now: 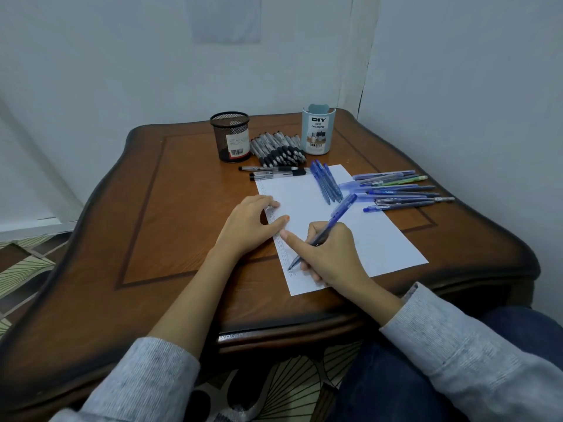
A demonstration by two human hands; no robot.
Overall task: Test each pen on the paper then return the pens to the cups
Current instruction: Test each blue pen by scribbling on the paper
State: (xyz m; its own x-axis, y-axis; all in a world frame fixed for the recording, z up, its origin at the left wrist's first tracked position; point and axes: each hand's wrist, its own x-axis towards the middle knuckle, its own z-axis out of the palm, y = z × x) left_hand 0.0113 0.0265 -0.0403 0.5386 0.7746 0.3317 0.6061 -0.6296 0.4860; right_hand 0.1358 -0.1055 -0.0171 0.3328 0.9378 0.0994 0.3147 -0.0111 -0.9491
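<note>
At the left edge of the paper [380, 239], my right hand [332, 257] grips the blue pen [338, 212]; short, light strokes serve best while my flat left hand [243, 226] pins that edge.

glossy wood table [170, 226], black mesh cup [230, 136] — metal

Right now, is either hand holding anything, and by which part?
The right hand grips a blue plastic pen by its lower barrel, near the tip, which touches the white paper sheet. The left hand holds nothing; it rests on the paper.
</note>
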